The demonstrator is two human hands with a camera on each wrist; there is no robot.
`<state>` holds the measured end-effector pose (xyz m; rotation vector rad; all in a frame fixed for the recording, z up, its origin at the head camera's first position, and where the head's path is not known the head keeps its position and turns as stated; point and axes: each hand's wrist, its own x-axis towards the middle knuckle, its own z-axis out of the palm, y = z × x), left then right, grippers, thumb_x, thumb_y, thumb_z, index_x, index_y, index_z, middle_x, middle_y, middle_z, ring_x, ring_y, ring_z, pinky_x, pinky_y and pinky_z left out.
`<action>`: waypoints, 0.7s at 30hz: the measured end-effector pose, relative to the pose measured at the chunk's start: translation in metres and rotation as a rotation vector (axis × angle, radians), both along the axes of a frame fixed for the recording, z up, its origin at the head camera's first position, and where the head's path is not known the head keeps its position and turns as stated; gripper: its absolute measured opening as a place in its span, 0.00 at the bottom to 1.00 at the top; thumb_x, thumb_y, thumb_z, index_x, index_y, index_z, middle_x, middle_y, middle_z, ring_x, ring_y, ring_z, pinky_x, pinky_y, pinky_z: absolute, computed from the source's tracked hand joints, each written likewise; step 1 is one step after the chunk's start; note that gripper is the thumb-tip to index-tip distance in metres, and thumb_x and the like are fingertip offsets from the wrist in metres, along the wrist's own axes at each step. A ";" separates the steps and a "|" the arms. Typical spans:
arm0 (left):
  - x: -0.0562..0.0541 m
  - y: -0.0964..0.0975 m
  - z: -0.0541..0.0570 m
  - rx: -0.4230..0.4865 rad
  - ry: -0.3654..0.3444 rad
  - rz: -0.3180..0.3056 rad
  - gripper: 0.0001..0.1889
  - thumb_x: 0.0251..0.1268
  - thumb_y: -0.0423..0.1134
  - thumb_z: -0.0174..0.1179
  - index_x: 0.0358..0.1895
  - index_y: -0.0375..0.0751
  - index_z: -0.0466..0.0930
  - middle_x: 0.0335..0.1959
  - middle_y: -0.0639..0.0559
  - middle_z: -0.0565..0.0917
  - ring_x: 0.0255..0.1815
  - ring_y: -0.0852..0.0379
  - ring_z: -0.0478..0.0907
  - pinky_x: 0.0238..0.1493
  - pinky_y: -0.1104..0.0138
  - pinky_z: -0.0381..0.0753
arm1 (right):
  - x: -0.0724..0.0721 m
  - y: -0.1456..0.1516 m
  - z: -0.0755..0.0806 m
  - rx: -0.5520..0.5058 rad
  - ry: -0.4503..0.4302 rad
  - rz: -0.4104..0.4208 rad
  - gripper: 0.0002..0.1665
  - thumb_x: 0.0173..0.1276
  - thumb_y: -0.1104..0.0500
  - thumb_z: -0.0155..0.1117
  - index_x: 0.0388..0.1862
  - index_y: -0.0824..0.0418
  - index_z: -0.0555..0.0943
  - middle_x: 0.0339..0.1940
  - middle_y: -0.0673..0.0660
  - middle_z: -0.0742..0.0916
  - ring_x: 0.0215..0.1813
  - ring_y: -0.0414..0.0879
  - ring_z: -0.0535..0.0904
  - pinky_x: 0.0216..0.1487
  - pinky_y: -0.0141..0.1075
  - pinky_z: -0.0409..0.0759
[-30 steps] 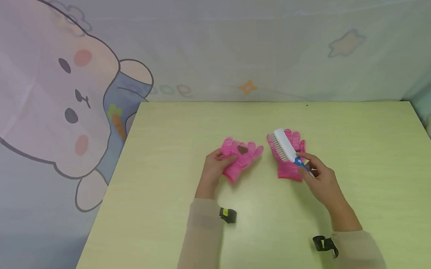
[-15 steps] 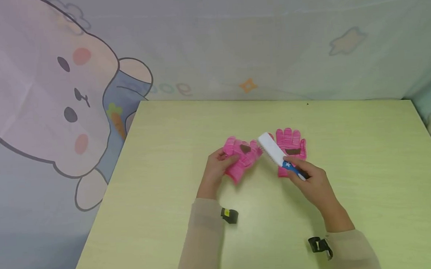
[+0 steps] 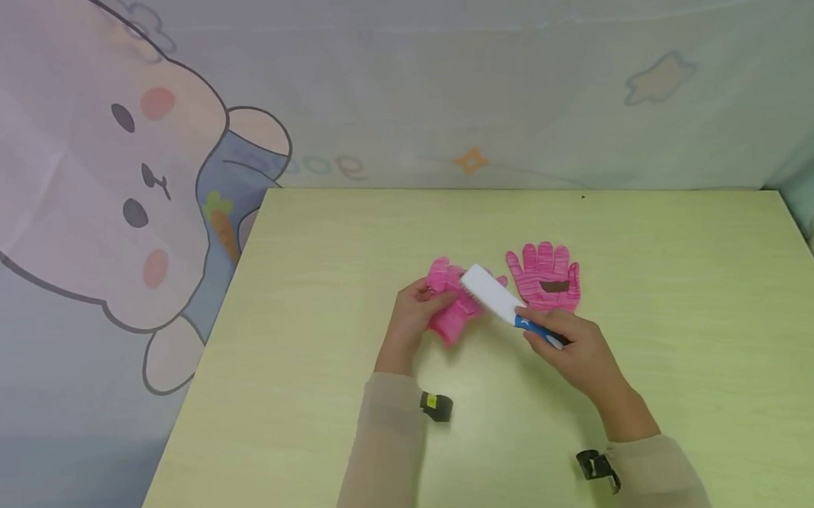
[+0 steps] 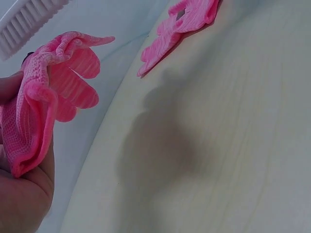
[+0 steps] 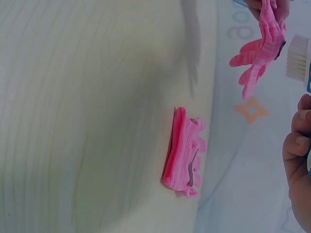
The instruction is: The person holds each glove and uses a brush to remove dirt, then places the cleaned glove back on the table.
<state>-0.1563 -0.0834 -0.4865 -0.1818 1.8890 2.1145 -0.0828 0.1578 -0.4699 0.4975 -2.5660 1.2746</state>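
Observation:
My left hand point(image 3: 412, 315) pinches a pink knitted glove point(image 3: 450, 322) by its side, thumb on top, and keeps it raised above the table. The glove's fingers droop in the left wrist view, and a dark patch point(image 5: 280, 50) shows on it in the right wrist view. In my right hand point(image 3: 578, 348) is a brush with a white head point(image 3: 492, 292) and a blue handle with a white star. Its bristles point(image 5: 296, 63) face the held glove, and the head overlaps that glove in the head view. A second pink glove point(image 3: 542, 266) with a brown patch lies flat on the table.
The pale yellow-green table point(image 3: 312, 290) extends around both hands. Behind it hangs a cloth backdrop point(image 3: 508, 72) printed with a bear, stars and a carrot. Each wrist carries a small black camera mount point(image 3: 437, 407).
My right hand has carried the brush leftward, from over the lying glove to over the held glove, and turned its bristles downward. The left hand has shifted slightly right with its glove.

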 end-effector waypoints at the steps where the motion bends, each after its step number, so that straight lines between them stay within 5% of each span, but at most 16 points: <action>1: 0.000 0.000 0.001 -0.006 -0.001 -0.001 0.19 0.56 0.35 0.65 0.52 0.35 0.76 0.41 0.44 0.84 0.35 0.58 0.80 0.37 0.68 0.79 | 0.000 -0.001 0.000 0.011 0.005 0.002 0.20 0.54 0.67 0.69 0.48 0.59 0.83 0.30 0.52 0.83 0.28 0.40 0.69 0.25 0.29 0.70; 13: 0.000 0.002 0.000 -0.014 -0.017 -0.010 0.18 0.57 0.34 0.63 0.52 0.34 0.76 0.40 0.43 0.84 0.34 0.57 0.81 0.34 0.69 0.80 | -0.001 -0.002 -0.002 0.082 0.090 -0.066 0.20 0.51 0.66 0.72 0.46 0.59 0.84 0.29 0.53 0.84 0.27 0.39 0.71 0.24 0.32 0.71; 21: 0.002 0.002 0.002 -0.013 -0.017 -0.019 0.19 0.57 0.34 0.64 0.53 0.34 0.75 0.40 0.43 0.83 0.34 0.57 0.81 0.35 0.68 0.80 | -0.001 0.001 0.000 0.082 0.022 -0.115 0.21 0.54 0.66 0.69 0.49 0.59 0.83 0.34 0.56 0.86 0.31 0.45 0.75 0.30 0.34 0.76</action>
